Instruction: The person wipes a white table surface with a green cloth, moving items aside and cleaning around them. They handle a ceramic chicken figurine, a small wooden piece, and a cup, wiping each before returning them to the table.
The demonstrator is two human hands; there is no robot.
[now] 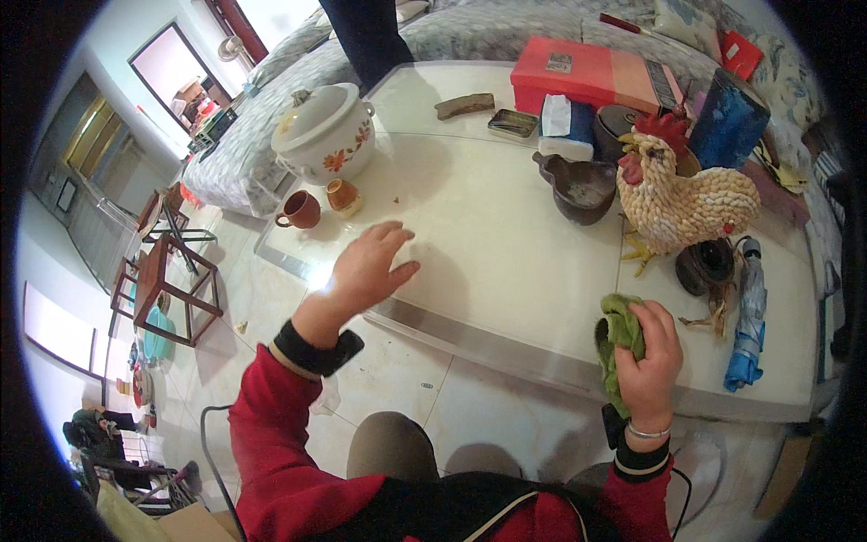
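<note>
My left hand (pixel 371 265) hovers at the table's near left part with fingers spread and nothing in it. Beyond it stand a brown clay mug (pixel 299 209), a small brown and cream cup (pixel 344 197) and a lidded white ceramic pot (pixel 324 135) with painted flowers. On the right, my right hand (pixel 651 359) grips a crumpled green cloth (pixel 622 325) over the near part of the pale table (pixel 501 257). Past that hand are a woven rooster figure (pixel 691 190), a dark gourd-shaped bowl (pixel 584 190), a dark round pot (pixel 704 265) and a folded umbrella (pixel 748 318).
At the table's far side lie a red box (pixel 569 74), a tissue pack (pixel 566 127), a small metal tin (pixel 513 124) and a brown curved piece (pixel 464 106). A person's dark-clad leg (pixel 366 37) is beyond the table. Wooden stools (pixel 173 291) stand on the floor at left.
</note>
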